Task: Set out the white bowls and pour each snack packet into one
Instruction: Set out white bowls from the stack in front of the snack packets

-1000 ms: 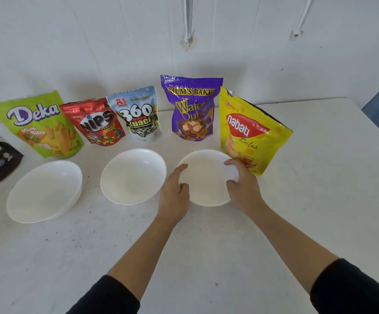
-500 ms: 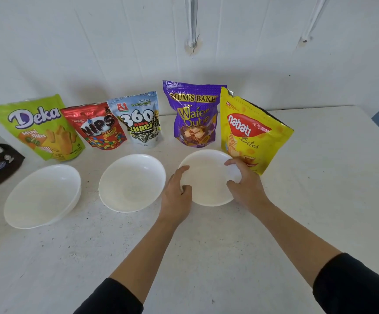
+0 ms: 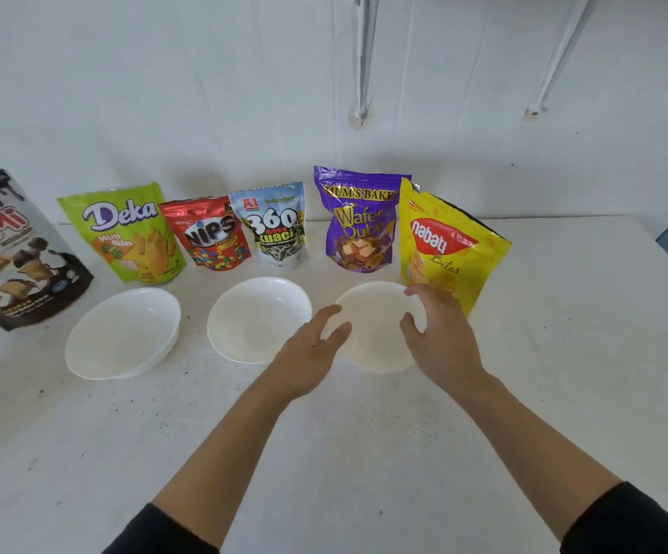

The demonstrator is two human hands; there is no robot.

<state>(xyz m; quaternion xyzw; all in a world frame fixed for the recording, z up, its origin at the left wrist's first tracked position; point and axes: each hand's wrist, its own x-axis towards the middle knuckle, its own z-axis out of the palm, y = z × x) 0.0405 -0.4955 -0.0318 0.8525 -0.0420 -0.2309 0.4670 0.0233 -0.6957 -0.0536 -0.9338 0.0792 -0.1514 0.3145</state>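
White tabletop (image 3: 324, 453) stretches wide nearest us and to our right. Our left hand (image 3: 312, 347) and right hand (image 3: 442, 337) flank the right bowl (image 3: 376, 325), fingers loose, gripping nothing. The middle bowl (image 3: 258, 317) and left bowl (image 3: 122, 333) sit apart. Beyond, the yellow Nabati packet (image 3: 456, 249) ends the packet row (image 3: 272, 229) at the table's far edge, by the wall (image 3: 204, 94).

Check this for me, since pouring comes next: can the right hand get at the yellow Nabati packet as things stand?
Probably yes. The right hand is at the far rim of the rightmost bowl, and the Nabati packet stands just behind it, nothing between.
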